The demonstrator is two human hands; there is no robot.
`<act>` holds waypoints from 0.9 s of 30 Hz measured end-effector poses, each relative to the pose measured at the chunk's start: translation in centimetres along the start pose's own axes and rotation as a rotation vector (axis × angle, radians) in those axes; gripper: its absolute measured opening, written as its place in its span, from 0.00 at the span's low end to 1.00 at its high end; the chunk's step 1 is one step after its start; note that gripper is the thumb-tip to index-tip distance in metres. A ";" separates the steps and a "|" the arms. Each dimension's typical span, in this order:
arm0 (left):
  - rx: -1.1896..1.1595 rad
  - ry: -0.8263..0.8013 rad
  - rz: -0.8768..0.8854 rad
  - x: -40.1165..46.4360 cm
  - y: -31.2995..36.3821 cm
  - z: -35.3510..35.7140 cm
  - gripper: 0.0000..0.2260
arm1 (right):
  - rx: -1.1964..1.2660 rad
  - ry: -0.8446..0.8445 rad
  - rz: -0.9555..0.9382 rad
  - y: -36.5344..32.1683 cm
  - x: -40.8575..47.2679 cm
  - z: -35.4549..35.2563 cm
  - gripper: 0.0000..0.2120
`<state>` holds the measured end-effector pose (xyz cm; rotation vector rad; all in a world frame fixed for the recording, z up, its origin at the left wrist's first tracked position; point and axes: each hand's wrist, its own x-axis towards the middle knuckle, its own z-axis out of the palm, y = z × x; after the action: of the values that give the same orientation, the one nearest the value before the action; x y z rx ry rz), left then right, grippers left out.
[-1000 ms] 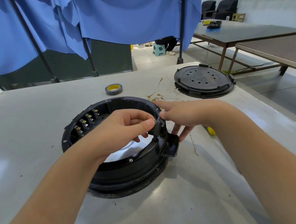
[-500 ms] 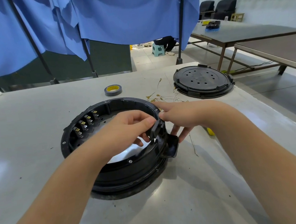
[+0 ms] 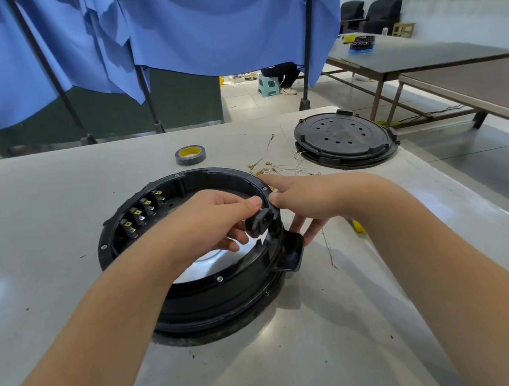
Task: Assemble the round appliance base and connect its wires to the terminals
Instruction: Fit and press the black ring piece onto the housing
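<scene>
A round black appliance base (image 3: 213, 294) sits open on the grey table, with a row of brass terminals (image 3: 142, 214) inside its far-left wall. My left hand (image 3: 212, 222) reaches over the ring and pinches a small black socket part (image 3: 258, 224) at the right rim. My right hand (image 3: 307, 199) rests on the rim from outside, thumb and forefinger at the edge, other fingers spread down by the black side bracket (image 3: 292, 253). Thin wires with brass lugs (image 3: 275, 168) lie behind the base.
A round black cover plate (image 3: 344, 137) with holes lies at the back right. A roll of grey tape (image 3: 190, 155) sits behind the base. Something yellow (image 3: 358, 225) lies by my right forearm. The table edge runs along the right, with blue curtains behind.
The small black part in my left hand has tilted and shifted slightly inward from the rim. My right hand stays at the rim.
</scene>
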<state>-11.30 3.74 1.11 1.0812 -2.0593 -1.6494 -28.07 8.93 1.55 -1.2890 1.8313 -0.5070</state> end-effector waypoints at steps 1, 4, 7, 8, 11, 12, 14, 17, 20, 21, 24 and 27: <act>-0.010 0.002 -0.010 0.0 0.1 0.0 0.12 | 0.000 -0.001 0.000 0.0 0.0 0.0 0.24; -0.036 0.008 -0.042 0.1 0.3 0.2 0.11 | -0.002 0.000 -0.004 -0.1 -0.1 0.0 0.24; -0.040 0.021 -0.063 0.0 0.6 0.4 0.12 | -0.005 -0.006 -0.004 -0.1 -0.1 0.0 0.24; -0.042 0.027 -0.065 0.0 0.6 0.5 0.12 | -0.005 -0.006 -0.003 -0.1 -0.1 0.0 0.24; -0.033 0.036 -0.069 -0.1 0.8 0.6 0.12 | -0.003 -0.003 0.005 -0.2 -0.1 0.0 0.25; -0.030 0.037 -0.072 -0.1 0.8 0.7 0.12 | -0.002 -0.002 0.007 -0.1 -0.1 0.0 0.25; -0.032 0.040 -0.070 -0.1 0.8 0.7 0.12 | -0.002 0.001 0.000 -0.1 -0.1 0.1 0.24; -0.045 0.043 -0.066 -0.2 0.8 0.7 0.12 | -0.003 0.003 -0.010 -0.1 -0.3 0.1 0.24; -0.062 0.038 -0.057 -0.3 0.7 0.6 0.12 | -0.002 0.003 -0.007 -0.1 -0.3 0.1 0.24; -0.068 0.038 -0.054 -0.3 0.6 0.6 0.12 | -0.002 0.004 -0.005 -0.1 -0.3 0.1 0.25; -0.077 0.042 -0.055 -0.3 0.5 0.6 0.13 | -0.002 0.007 -0.004 -0.1 -0.2 0.2 0.25; -0.071 0.057 -0.058 -0.3 0.5 0.7 0.11 | 0.014 0.008 -0.009 -0.1 -0.3 0.2 0.25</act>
<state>-11.71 4.43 1.42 1.1604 -1.9363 -1.6851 -27.87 9.15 1.61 -1.2880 1.8265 -0.5299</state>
